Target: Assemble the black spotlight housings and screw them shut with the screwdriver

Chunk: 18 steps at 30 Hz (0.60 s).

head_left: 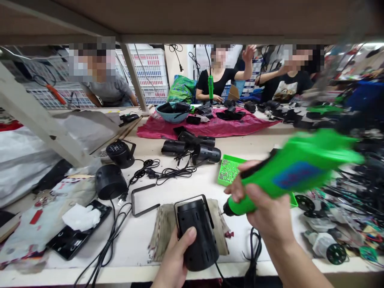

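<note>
My left hand is wrapped round a black cylindrical lamp housing, thumb across its side. A thin black U-shaped bracket is on the housing, which rests tilted over a folded brown cloth. In my right hand is a bright green electric screwdriver, blurred by motion, its tip pointing left and down near the bracket's right side. The tip and the bracket look apart. Behind the screwdriver, a green tray holds many small screws.
A loose U-bracket lies left of the cloth. Black lamps with cords stand at the left, and more lamp housings lie ahead. Wired parts crowd the right. A slanted white post rises at left; co-workers sit across the table.
</note>
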Available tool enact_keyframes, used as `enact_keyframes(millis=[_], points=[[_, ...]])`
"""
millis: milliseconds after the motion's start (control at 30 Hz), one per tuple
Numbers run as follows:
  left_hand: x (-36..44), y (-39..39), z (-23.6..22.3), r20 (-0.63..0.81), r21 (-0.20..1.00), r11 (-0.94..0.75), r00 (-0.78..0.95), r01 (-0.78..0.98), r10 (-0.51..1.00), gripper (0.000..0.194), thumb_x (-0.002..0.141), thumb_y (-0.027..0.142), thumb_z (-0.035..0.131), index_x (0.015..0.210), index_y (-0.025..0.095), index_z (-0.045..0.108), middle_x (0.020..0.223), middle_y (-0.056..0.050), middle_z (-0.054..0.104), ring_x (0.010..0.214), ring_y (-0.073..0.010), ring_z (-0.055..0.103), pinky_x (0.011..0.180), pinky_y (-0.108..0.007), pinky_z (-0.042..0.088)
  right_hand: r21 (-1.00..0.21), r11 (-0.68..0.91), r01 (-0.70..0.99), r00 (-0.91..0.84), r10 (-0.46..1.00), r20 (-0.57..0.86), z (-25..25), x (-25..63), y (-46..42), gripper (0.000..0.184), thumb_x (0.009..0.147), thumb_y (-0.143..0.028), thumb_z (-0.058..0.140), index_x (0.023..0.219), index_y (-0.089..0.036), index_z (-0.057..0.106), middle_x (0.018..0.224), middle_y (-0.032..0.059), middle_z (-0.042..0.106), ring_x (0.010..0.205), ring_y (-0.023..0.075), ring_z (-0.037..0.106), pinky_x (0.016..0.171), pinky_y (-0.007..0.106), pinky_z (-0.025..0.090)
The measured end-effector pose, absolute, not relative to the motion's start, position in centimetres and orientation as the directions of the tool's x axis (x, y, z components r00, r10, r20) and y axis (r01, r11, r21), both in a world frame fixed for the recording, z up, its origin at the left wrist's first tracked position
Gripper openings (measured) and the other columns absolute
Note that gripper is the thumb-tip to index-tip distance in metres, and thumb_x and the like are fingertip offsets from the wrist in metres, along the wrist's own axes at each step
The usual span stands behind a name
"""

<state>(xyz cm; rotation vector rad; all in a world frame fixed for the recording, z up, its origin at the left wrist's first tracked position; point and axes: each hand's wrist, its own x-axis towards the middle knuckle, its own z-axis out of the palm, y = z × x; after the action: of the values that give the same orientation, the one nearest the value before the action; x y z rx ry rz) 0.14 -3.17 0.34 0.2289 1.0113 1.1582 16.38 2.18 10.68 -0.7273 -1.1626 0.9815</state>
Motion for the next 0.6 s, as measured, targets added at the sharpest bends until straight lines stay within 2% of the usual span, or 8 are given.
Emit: enact_keyframes(millis=[133,300,467,600], points=[[0.8,-3.2,0.9,-0.497,0.676,0.394,0.010,-0.623,0.868,0.075,0.057,0.038,0.084,0.122,0.015,0.057,0.101,-0.013,0.074,0.103,-0.0340,0.065,0.089,-0.043,0.051,-0.772,0.513,-0.374,0.185,0.858,0.480,11.9,14.8,0.6,0.025,0.078,-0.047,0.070,0.092,-0.028,0.059,0.055,-0.0077,0.050,0.048,0.0113,0.048,0.058,0.030,0.049],[1.2,-3.4,1.3,-0.474,0.705,0.364,-0.023,-0.609,0.880,0.065,0.054,0.039,0.085,0.110,0.014,0.063,0.098,-0.012,0.074,0.098,-0.0325,0.066,0.086,-0.040,0.051,-0.771,0.500,-0.394,0.144,0.862,0.486,11.1,13.8,0.8,0.024,0.078,-0.043,0.072,0.091,-0.026,0.060,0.056,-0.0069,0.053,0.050,0.0114,0.051,0.059,0.031,0.051],[1.5,-3.4,1.6,-0.454,0.699,0.315,-0.058,-0.642,0.889,0.065,0.056,0.040,0.084,0.112,0.015,0.061,0.101,-0.012,0.074,0.100,-0.0322,0.066,0.088,-0.041,0.051,-0.733,0.549,-0.401,0.141,0.828,0.543,9.5,12.8,1.7,0.019,0.080,-0.036,0.069,0.087,-0.022,0.059,0.056,-0.0070,0.053,0.049,0.0100,0.052,0.059,0.029,0.052],[1.5,-3.3,1.8,-0.453,0.717,0.333,-0.047,-0.612,0.890,0.065,0.056,0.043,0.084,0.110,0.015,0.062,0.099,-0.012,0.074,0.099,-0.0318,0.066,0.087,-0.040,0.051,-0.733,0.538,-0.416,0.143,0.835,0.531,9.2,13.2,2.0,0.018,0.080,-0.036,0.067,0.086,-0.021,0.060,0.054,-0.0072,0.051,0.048,0.0090,0.050,0.059,0.028,0.051]])
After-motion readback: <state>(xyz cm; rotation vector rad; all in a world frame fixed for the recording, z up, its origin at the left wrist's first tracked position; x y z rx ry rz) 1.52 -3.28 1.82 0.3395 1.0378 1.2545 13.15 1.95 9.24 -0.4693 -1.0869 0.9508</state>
